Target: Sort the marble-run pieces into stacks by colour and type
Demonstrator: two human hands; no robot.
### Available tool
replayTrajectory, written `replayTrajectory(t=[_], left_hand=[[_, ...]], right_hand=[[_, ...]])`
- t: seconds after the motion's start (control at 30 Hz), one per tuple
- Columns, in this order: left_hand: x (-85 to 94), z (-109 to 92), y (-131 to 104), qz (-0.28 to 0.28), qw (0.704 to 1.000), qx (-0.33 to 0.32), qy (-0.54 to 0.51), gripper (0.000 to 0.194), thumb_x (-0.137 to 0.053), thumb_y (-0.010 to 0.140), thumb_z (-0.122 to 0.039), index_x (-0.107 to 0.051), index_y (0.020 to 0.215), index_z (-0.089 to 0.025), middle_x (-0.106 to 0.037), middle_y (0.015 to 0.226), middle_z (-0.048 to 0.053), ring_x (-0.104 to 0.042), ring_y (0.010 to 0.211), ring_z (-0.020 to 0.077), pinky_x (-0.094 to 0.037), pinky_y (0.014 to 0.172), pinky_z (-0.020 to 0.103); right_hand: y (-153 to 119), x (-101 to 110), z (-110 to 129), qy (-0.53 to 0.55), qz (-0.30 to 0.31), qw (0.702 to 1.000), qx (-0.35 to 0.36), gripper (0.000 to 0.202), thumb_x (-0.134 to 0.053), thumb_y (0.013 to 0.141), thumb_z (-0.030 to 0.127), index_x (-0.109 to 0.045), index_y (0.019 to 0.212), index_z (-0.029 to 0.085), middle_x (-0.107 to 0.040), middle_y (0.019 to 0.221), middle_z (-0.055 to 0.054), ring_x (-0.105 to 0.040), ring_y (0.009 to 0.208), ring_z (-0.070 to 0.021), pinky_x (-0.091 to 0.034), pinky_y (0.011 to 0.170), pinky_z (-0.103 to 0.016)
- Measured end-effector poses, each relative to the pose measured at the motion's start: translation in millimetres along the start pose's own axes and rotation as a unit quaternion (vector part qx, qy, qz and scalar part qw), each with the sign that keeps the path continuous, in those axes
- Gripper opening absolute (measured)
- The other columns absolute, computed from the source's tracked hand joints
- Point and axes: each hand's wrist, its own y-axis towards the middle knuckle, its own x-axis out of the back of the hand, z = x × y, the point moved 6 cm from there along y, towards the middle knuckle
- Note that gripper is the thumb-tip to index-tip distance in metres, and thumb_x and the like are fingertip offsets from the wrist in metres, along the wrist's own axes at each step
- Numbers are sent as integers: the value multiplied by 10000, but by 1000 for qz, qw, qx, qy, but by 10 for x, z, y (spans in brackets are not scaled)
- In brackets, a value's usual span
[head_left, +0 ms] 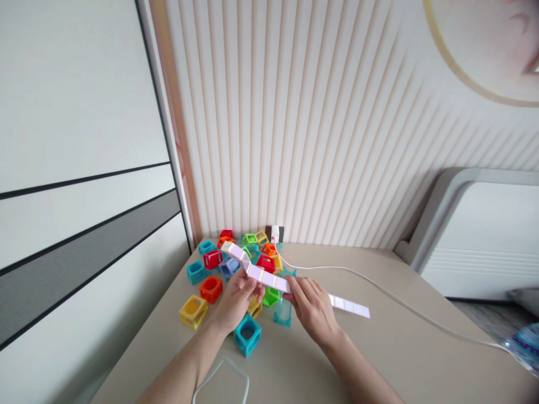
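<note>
A long strip of joined pale lilac segments (263, 276) is held above the table, bent near its upper left end. Beneath its left part, my left hand (238, 298) is closed on it, thumb and fingers pinched together. Farther right, my right hand (309, 306) grips the strip from above, and the strip's far end sticks out past this hand. Below and behind the strip lie coloured hollow cubes, among them a teal cube (247, 335), a yellow cube (193, 311) and an orange cube (211, 289). A translucent teal piece (283, 311) is between my hands.
A white cable (362, 274) runs from a plug (275, 233) at the wall across the table (421, 359) to the right. A pale cord loop (225, 359) lies near the front. At the right edge is a clear plastic package (526, 345). A white cabinet (84, 252) borders the left.
</note>
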Motion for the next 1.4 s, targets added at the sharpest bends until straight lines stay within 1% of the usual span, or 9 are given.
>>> replayTrajectory(t=[0.23, 0.37, 0.53, 0.67, 0.77, 0.87, 1.0, 1.17, 1.4], left_hand=[[25, 81, 11, 14, 999, 37, -21, 421, -794, 785, -531, -635, 793, -141, -556, 666, -12, -516, 597, 101, -431, 548, 223], [19, 84, -7, 35, 998, 47, -14, 399, -760, 824, -521, -651, 819, -138, -540, 668, -18, -542, 587, 101, -435, 548, 221], [20, 82, -12, 66, 997, 39, -8, 442, -826, 747, -527, -677, 900, -140, -569, 704, -13, -543, 576, 98, -419, 529, 216], [32, 50, -19, 82, 996, 26, 35, 456, -858, 714, -509, -695, 923, -137, -588, 708, -11, -524, 587, 94, -408, 559, 221], [-43, 42, -55, 101, 989, 40, 103, 510, -877, 691, -494, -706, 1017, -139, -619, 776, 7, -516, 613, 96, -402, 572, 224], [-124, 78, -94, 110, 981, 64, 149, 468, -801, 783, -502, -698, 1062, -141, -619, 736, 6, -516, 583, 100, -403, 545, 224], [-162, 120, -118, 101, 978, 78, 166, 473, -718, 853, -520, -679, 1119, -131, -637, 684, 13, -537, 541, 116, -411, 499, 230], [-223, 51, -153, 110, 977, 46, 175, 487, -699, 872, -517, -692, 1153, -119, -656, 694, 26, -559, 603, 135, -454, 594, 263], [-237, 31, -151, 93, 981, 32, 167, 456, -674, 885, -528, -676, 1078, -116, -654, 689, 28, -573, 616, 147, -460, 606, 274]], right_hand=[[-15, 88, -17, -22, -30, 999, 31, 265, -523, 1033, 191, -614, 1281, 174, -717, 1018, -107, -620, 922, -219, -447, 803, -358], [-59, 120, -47, -31, -56, 998, 25, 346, -568, 993, 122, -601, 1328, 206, -718, 1062, -104, -624, 996, -227, -436, 882, -388], [-76, 210, -54, -53, -101, 993, 28, 429, -536, 984, 71, -581, 1369, 254, -727, 1047, -86, -623, 997, -212, -418, 918, -391], [-88, 209, -48, -52, -111, 992, 33, 398, -577, 964, 76, -617, 1322, 248, -727, 1023, -75, -624, 978, -206, -409, 920, -388], [-95, 192, -2, -58, -109, 991, 44, 323, -580, 970, 96, -660, 1260, 213, -727, 1032, -92, -618, 988, -220, -398, 921, -397], [-92, 184, 63, -66, -102, 990, 67, 276, -577, 983, 137, -682, 1229, 205, -734, 1028, -94, -610, 997, -222, -392, 928, -395], [-91, 158, 68, -66, -92, 992, 63, 280, -581, 981, 136, -673, 1234, 212, -736, 1022, -84, -610, 979, -218, -402, 900, -391], [-88, 138, 61, -58, -80, 993, 60, 243, -613, 981, 184, -657, 1220, 177, -731, 960, -88, -632, 886, -211, -400, 802, -373], [-71, 144, 64, -31, -64, 995, 65, 292, -563, 1025, 265, -614, 1274, 123, -745, 983, -114, -645, 851, -206, -416, 784, -362]])
